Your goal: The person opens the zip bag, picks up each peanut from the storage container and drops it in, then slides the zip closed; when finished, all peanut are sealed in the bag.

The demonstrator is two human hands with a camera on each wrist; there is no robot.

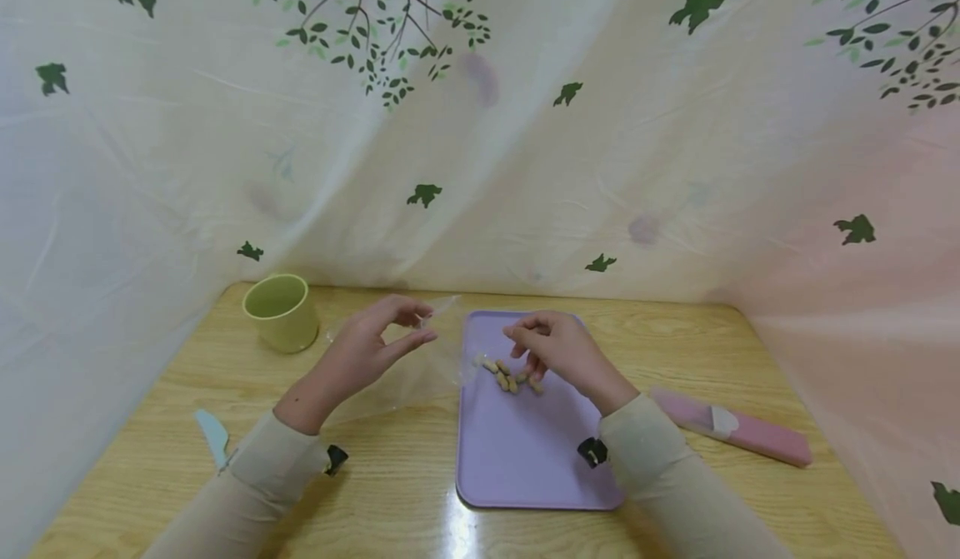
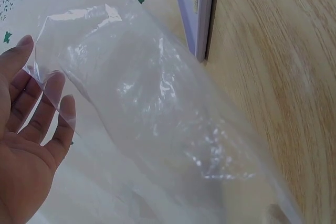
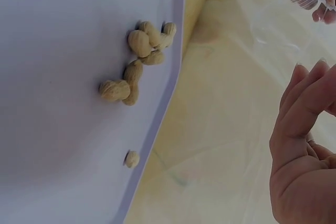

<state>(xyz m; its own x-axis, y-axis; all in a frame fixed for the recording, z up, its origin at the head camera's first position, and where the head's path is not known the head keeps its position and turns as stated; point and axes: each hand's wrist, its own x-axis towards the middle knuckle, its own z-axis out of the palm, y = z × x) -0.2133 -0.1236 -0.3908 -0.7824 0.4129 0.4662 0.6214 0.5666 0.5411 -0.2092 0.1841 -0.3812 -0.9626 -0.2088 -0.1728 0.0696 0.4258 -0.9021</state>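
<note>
My left hand (image 1: 367, 351) holds a clear plastic bag (image 2: 157, 87) near its edge, left of the tray. Thin film lies against its curved fingers, and the bag hangs down over the wooden table. Above the lilac tray (image 1: 510, 467) hovers my right hand (image 1: 558, 346), its fingers bent, with nothing showing between them. Several unshelled peanuts (image 3: 139, 43) lie clustered toward the tray's far left part, just below that hand. One small peanut (image 3: 132, 159) sits apart from the cluster. Part of the right thumb is hidden in the right wrist view.
A yellow-green cup (image 1: 281, 313) stands at the table's back left. Near my left forearm lies a light blue knife-like blade (image 1: 213, 434), partly covered by the sleeve. A long pink packet (image 1: 765, 438) with a pale band rests right of the tray. Patterned cloth hangs behind.
</note>
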